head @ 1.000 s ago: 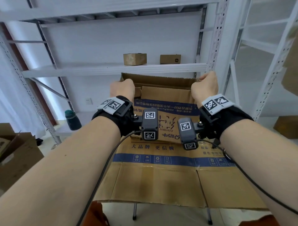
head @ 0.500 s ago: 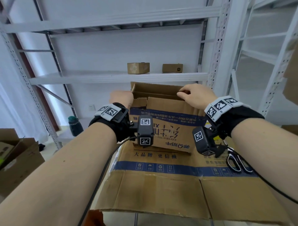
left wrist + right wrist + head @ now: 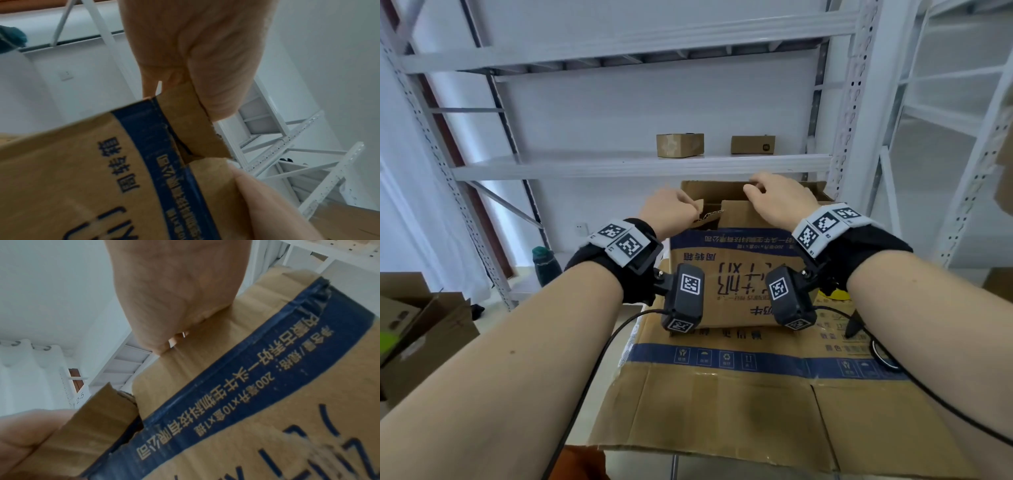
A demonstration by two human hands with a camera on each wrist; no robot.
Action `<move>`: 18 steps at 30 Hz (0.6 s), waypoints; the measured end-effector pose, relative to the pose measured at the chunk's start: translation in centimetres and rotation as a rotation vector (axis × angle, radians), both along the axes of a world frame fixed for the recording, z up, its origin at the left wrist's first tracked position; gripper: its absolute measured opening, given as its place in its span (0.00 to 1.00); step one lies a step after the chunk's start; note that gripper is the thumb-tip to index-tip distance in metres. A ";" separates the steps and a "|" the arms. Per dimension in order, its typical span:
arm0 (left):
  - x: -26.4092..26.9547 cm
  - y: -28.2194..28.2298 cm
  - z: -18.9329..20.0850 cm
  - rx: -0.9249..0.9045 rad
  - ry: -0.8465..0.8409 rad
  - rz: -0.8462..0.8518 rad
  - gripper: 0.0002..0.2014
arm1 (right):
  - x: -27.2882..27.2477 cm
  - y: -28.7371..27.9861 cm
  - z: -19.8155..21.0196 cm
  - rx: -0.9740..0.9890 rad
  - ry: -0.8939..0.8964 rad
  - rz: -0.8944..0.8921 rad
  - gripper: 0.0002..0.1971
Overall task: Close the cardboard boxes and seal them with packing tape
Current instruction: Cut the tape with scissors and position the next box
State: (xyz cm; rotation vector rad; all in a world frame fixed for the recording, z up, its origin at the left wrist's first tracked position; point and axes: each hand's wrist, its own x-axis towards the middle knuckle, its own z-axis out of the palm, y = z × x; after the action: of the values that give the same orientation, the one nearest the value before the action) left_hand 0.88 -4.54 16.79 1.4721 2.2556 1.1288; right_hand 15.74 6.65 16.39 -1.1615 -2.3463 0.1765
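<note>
A brown cardboard box [image 3: 736, 270] with a blue band and printed characters stands upright in front of me, its top flaps up. My left hand [image 3: 671, 210] pinches the short left side flap [image 3: 700, 207]; the left wrist view shows my fingers [image 3: 216, 73] curled over that flap [image 3: 185, 110]. My right hand [image 3: 774, 198] is at the middle of the box top, and in the right wrist view its fingers [image 3: 174, 305] are curled over the top edge of the near long flap [image 3: 205, 345]. The far flap [image 3: 715, 186] stands behind both hands. No tape roll is clearly visible.
The box rests on a flattened cardboard sheet [image 3: 722, 411]. Black-handled scissors [image 3: 883, 356] lie at its right, beside a yellow object [image 3: 832, 294]. White metal shelving [image 3: 640, 164] behind carries two small boxes [image 3: 680, 145]. A green bottle [image 3: 544, 263] and open boxes [image 3: 421, 335] sit left.
My right hand has moved left from the box's right corner to the middle of its top edge. My left hand shifted from the left corner onto the side flap.
</note>
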 end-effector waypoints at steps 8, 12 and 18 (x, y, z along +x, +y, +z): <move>0.4 0.3 -0.1 -0.316 0.089 -0.222 0.34 | -0.1 0.1 -2.0 0.293 0.026 -0.051 0.24; 0.5 1.2 0.6 -0.493 0.290 -0.215 0.47 | 0.8 0.0 -2.0 0.392 0.233 -0.063 0.22; 0.5 1.8 2.0 -0.518 0.317 -0.203 0.58 | 4.1 1.9 -1.5 0.289 0.301 -0.237 0.18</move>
State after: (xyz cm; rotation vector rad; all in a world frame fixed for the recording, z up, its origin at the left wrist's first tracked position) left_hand 1.42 -2.76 18.78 1.6765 2.2789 0.2303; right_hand 19.87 8.59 14.91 -1.1661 -1.8833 -0.0667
